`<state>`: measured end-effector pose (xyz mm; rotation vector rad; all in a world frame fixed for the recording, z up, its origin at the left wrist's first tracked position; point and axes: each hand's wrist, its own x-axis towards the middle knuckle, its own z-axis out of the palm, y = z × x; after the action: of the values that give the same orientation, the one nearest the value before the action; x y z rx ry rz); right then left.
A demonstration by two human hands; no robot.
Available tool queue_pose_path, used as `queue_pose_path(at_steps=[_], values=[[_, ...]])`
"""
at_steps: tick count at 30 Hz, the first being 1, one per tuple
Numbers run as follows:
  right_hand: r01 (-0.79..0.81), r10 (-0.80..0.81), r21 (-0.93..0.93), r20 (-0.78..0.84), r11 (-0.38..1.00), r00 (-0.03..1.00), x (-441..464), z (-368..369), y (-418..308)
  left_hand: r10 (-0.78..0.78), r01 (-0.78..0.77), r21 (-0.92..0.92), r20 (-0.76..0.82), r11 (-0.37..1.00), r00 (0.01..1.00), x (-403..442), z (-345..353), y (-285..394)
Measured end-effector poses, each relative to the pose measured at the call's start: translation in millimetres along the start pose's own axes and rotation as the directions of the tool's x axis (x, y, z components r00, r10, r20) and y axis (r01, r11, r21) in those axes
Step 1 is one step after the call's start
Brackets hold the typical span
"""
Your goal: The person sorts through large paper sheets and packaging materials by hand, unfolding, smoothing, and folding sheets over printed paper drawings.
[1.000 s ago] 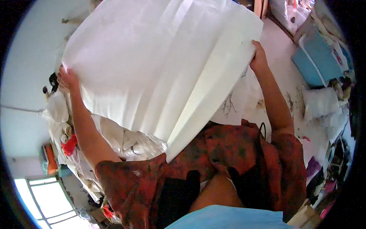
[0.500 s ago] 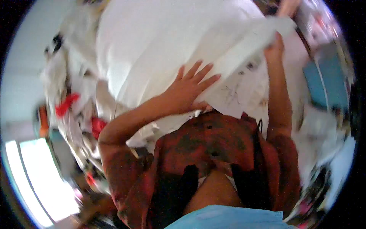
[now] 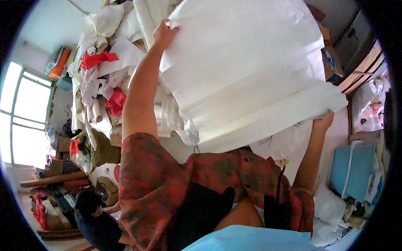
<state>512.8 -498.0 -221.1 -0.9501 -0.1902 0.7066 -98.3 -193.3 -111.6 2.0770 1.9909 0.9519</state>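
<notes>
A large white sheet, cloth or paper, spreads out in front of me with a folded or creased band along its near side. At its far left edge my left hand is closed with the edge between thumb and fingers. My right hand pinches the near right edge, its fingers partly hidden by the sheet. Beneath the near edge, part of a pale table surface with dark marks shows.
Piled white material and rolls lie on the left, with red cloth pieces among them. A person in dark clothes is at lower left, near boxes. A blue panel stands on the right.
My left hand has gone from lying flat with spread fingers on the sheet to gripping its far left edge. My right hand has come nearer, still holding the edge. The view has shifted.
</notes>
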Motion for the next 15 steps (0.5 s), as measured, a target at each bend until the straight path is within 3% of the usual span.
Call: queue_pose_path(at_steps=[1,2,4,5,6,7,8,9,10,11,12,13,14,15], values=[[-0.028,0.029,0.077,-0.010,0.997,1.000,-22.3,15.8,-8.0,-0.020,0.020,0.002,0.164,1.000,0.986,6.9,-3.9,-1.6],[-0.045,0.047,0.119,-0.013,0.992,0.999,-32.1,26.1,-12.9,-0.021,0.010,0.066,0.156,0.998,0.988,13.8,-3.7,-0.9],[-0.075,0.083,0.136,-0.049,0.988,0.995,-10.5,6.4,-8.6,0.264,-0.222,0.259,-0.137,0.940,0.955,34.9,-0.3,-13.8],[-0.099,0.110,0.121,-0.091,0.988,0.990,16.2,-18.3,-0.6,0.383,-0.224,0.477,-0.269,0.850,0.884,69.9,10.2,-54.0],[0.051,-0.068,-0.346,-0.037,0.937,0.997,35.5,-44.6,5.6,0.390,-0.281,0.296,-0.430,0.913,0.814,95.4,-0.8,-65.9],[0.114,-0.147,-0.427,-0.045,0.897,0.988,35.6,-51.7,6.2,0.385,-0.396,0.115,-0.583,0.911,0.715,119.6,-13.1,-74.6],[0.089,-0.130,-0.317,-0.110,0.944,0.985,20.7,-43.4,6.5,0.368,-0.535,-0.012,-0.713,0.845,0.597,143.3,-25.4,-82.6],[0.070,-0.109,-0.227,-0.166,0.971,0.980,7.7,-37.4,5.8,0.481,-0.424,0.290,-0.744,0.858,0.464,107.3,-67.9,-18.8],[0.095,-0.148,-0.283,-0.173,0.955,0.974,2.1,-34.3,7.2,0.688,-0.240,0.656,-0.601,0.715,0.407,146.4,-85.2,-50.0],[0.298,-0.333,-0.847,0.154,0.441,0.930,26.6,-71.3,26.1,0.681,-0.226,0.657,-0.599,0.719,0.422,158.6,-92.1,-58.0],[0.319,-0.471,-0.881,0.459,-0.348,0.753,51.6,-108.7,44.7,0.673,-0.212,0.658,-0.597,0.722,0.437,170.6,-98.8,-65.4],[0.385,-0.456,-0.806,0.577,-0.449,0.678,69.2,-140.2,60.7,0.619,-0.187,0.627,-0.594,0.757,0.514,177.9,-103.1,-68.0],[0.443,-0.412,-0.711,0.688,-0.546,0.597,67.2,-165.8,63.1,0.501,-0.357,0.361,-0.716,0.862,0.486,183.0,-92.3,-72.0],[0.351,-0.362,-0.787,0.564,-0.507,0.742,41.4,-144.9,62.4,0.473,-0.312,0.358,-0.711,0.880,0.521,187.5,-90.8,-87.0]])
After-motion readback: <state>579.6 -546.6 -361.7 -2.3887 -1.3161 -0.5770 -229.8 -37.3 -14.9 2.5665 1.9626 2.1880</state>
